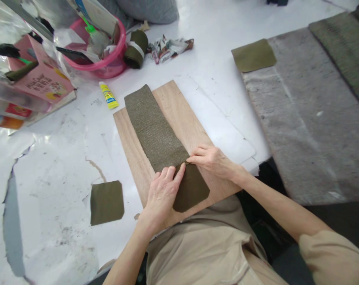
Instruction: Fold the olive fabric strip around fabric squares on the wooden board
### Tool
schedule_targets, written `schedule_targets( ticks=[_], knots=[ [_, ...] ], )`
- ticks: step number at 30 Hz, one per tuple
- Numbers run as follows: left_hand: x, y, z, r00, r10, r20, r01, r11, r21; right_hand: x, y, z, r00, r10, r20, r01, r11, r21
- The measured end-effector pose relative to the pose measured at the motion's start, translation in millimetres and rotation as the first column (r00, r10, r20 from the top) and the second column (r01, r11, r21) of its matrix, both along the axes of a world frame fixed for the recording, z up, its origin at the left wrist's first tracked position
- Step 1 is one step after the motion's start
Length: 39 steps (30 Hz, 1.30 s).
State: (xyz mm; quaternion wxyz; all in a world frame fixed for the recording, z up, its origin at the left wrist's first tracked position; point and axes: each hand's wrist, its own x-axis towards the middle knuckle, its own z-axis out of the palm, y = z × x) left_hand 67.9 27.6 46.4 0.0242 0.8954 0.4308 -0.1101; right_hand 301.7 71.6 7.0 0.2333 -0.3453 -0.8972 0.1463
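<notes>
A long grey-green textured strip [154, 126] lies slanted on a wooden board [185, 114]. At its near end is a smooth olive fabric piece [192, 190] with cut corners. My left hand [164, 190] rests with spread fingers on the seam between the two, its index fingertip pressing the fabric. Against the right end of that seam, my right hand [207, 160] pinches the edge of the olive fabric with thumb and forefinger. Another olive square [107, 202] lies flat on the table, left of the board.
A pink basket [108, 67], an olive roll [136, 49], crumpled wrappers [170, 49] and a yellow tube [108, 95] are at the back left, beside a pink box [42, 75]. On the right, a grey padded surface [301, 107] bears an olive piece [254, 55].
</notes>
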Motion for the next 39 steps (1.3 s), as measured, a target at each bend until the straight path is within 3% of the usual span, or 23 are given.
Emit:
schedule_targets(
  ticks=[22,25,29,33,39],
  knots=[
    [12,2,8.0,0.999,0.001,-0.041,0.0,0.999,0.032,3,-7,3.9,0.998,-0.009,0.068,0.007,0.999,0.034],
    [16,2,9.8,0.998,0.003,-0.069,0.0,0.999,0.036,5,-11,3.1,0.996,-0.046,0.075,0.046,0.999,0.01],
    [19,4,10.9,0.997,0.004,-0.082,0.001,0.998,0.057,2,-20,3.0,0.981,-0.191,0.042,0.193,0.98,-0.039],
    [13,-1,6.5,0.998,0.03,-0.054,-0.026,0.996,0.08,-6,-30,5.5,0.972,-0.221,0.075,0.225,0.973,-0.044],
    [-12,-25,-11.6,0.986,0.141,0.089,-0.154,0.976,0.152,-9,-35,5.0,0.962,-0.25,0.107,0.253,0.967,-0.016]
  ],
)
